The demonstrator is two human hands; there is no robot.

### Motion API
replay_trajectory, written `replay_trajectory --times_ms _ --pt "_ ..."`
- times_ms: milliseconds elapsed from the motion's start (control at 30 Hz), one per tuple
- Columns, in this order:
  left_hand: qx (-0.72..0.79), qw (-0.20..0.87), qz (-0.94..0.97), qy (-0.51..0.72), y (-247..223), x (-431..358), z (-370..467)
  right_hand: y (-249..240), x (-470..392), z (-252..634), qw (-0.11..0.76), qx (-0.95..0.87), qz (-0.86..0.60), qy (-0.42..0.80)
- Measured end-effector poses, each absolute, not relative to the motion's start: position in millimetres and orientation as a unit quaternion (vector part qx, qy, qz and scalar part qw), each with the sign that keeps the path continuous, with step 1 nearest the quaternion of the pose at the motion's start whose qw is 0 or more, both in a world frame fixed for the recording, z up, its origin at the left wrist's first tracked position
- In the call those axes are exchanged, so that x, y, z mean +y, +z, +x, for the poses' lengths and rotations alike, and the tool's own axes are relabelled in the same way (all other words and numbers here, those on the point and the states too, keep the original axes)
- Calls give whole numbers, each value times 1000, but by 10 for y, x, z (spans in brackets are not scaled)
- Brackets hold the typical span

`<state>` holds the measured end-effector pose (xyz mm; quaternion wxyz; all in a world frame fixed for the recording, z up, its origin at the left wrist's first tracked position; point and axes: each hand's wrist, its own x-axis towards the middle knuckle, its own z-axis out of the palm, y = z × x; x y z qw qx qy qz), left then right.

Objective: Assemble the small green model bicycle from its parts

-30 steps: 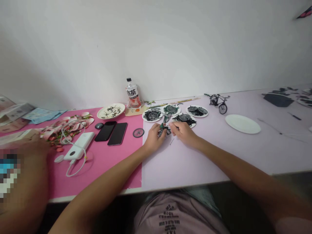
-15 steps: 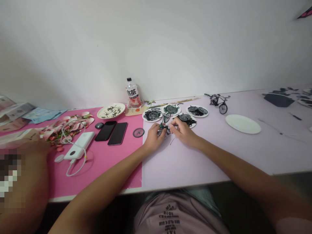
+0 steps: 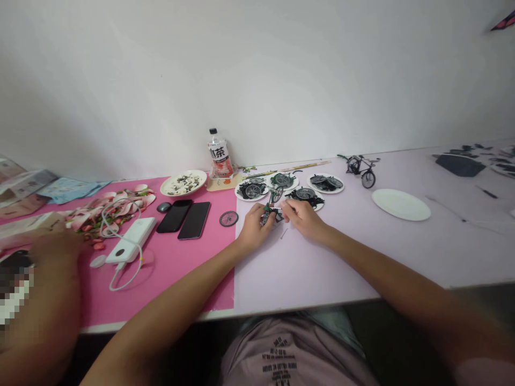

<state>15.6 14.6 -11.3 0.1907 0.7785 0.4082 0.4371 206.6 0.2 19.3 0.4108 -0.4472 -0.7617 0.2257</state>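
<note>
My left hand (image 3: 254,226) is closed on a small dark green model bicycle (image 3: 275,194), one wheel of which sticks up beyond the fingers. My right hand (image 3: 301,215) pinches a thin screwdriver whose metal shaft (image 3: 277,208) reaches left to the bicycle's frame. The fingers hide most of the handle and part of the frame. A small thin rod (image 3: 284,234) lies on the table below the hands. Left of my left hand, a loose spoked wheel (image 3: 229,219) lies flat on the pink surface.
Behind my hands stand plates of dark parts (image 3: 325,183). An assembled model bicycle (image 3: 362,169) and a white plate (image 3: 401,205) are to the right. Two phones (image 3: 194,220), a power bank (image 3: 132,240), a bottle (image 3: 220,156) and another person's arm (image 3: 52,289) are left.
My right hand has shifted slightly to the right and turned, so the screwdriver's shaft now shows between my hands. My left hand has barely moved. The other person's arm at left has moved slightly.
</note>
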Motion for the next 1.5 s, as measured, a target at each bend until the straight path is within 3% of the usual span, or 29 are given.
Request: replay_trajectory --times_ms 733,1100,1300,1500 --pt "419 219 761 444 -114 174 151 208 -23 2041 402 -775 -443 204" --pt "435 395 640 495 -164 280 122 152 53 2073 414 -728 -513 187" --pt "415 420 625 511 -139 237 141 41 151 2081 370 -722 -546 211" --pt "392 386 661 511 -97 177 138 22 162 2053 455 -709 -454 292"
